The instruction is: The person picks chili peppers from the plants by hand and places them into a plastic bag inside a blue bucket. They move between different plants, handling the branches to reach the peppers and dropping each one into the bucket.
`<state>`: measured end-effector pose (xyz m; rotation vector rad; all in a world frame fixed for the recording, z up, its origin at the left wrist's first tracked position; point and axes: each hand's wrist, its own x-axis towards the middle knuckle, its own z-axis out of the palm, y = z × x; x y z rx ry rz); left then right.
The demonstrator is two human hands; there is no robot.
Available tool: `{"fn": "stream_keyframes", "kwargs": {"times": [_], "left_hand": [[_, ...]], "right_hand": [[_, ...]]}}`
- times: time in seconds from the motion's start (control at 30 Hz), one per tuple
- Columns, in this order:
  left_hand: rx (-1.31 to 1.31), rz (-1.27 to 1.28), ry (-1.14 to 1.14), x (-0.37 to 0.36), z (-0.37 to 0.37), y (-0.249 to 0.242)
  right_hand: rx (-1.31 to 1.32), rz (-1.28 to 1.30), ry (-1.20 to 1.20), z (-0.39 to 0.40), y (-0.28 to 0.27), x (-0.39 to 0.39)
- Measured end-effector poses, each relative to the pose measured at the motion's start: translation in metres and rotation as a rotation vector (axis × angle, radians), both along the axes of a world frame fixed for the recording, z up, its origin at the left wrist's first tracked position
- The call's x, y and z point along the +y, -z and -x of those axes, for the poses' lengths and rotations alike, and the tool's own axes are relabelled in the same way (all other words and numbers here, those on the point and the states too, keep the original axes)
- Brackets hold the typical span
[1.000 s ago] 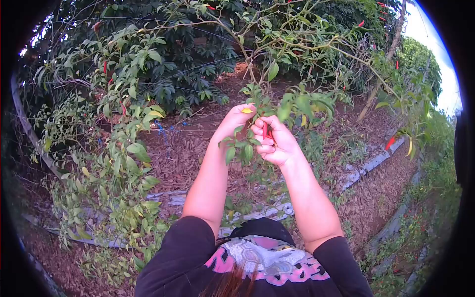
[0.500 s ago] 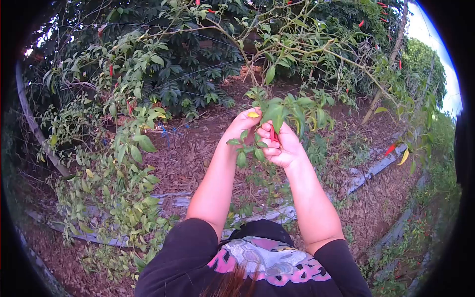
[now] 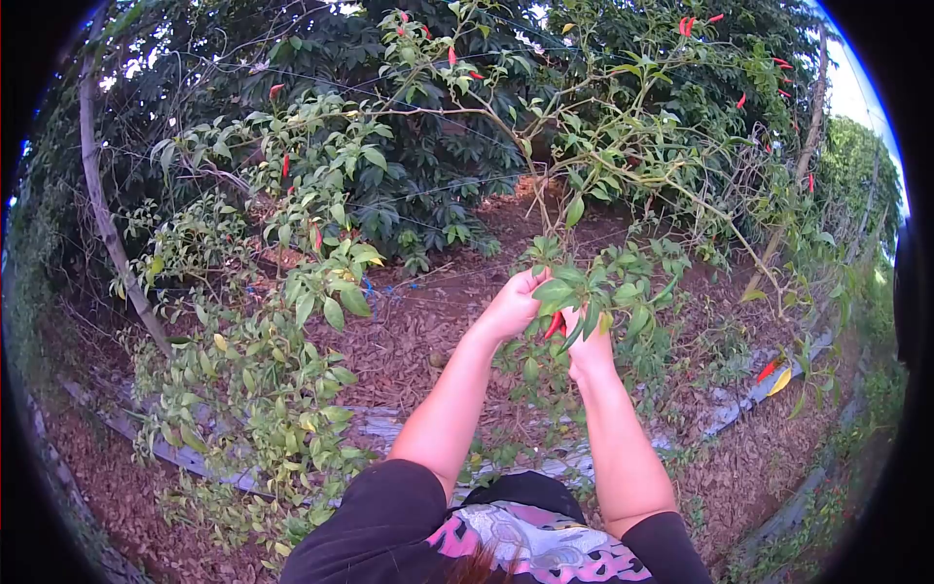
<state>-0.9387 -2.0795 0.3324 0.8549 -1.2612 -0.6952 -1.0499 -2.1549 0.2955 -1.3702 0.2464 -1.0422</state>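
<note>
Both my hands are at a leafy branch of a chili plant in the middle of the view. My left hand has its fingers closed at the left edge of the green leaves; what lies between its fingertips is hidden. Just to its right, my right hand is partly covered by leaves, and its fingers are mostly out of sight. Red chilies show between the two hands, touching or close to the right hand's fingers.
Leafy plants with red chilies stand at the left, and thin branches spread above and to the right. Wooden poles rise on both sides. Grey plastic sheeting lies along the leaf-covered soil. A yellow chili hangs at the right.
The view has shifted, so the plants appear lower and farther right. My right hand has turned and gone partly behind the leaves; my left hand stays close to the branch.
</note>
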Motion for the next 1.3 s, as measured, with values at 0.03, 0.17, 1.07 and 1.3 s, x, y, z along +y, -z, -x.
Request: {"fn": "stream_keyframes", "kwargs": {"times": [0.03,0.17,1.07,1.3], "left_hand": [[-0.011,0.029,-0.027,-0.001,0.001,0.002],[0.021,-0.012,-0.12,-0.023,-0.01,0.019],[0.531,0.27,-0.273,-0.02,-0.132,-0.172],[0.432,0.423,-0.284,-0.027,-0.129,-0.185]], "right_hand": [[-0.017,0.137,0.086,0.0,-0.003,0.007],[0.25,0.49,0.133,0.008,-0.02,0.029],[0.072,-0.82,-1.015,0.049,-0.048,0.088],[0.056,-0.765,-0.874,0.076,-0.064,0.089]]}}
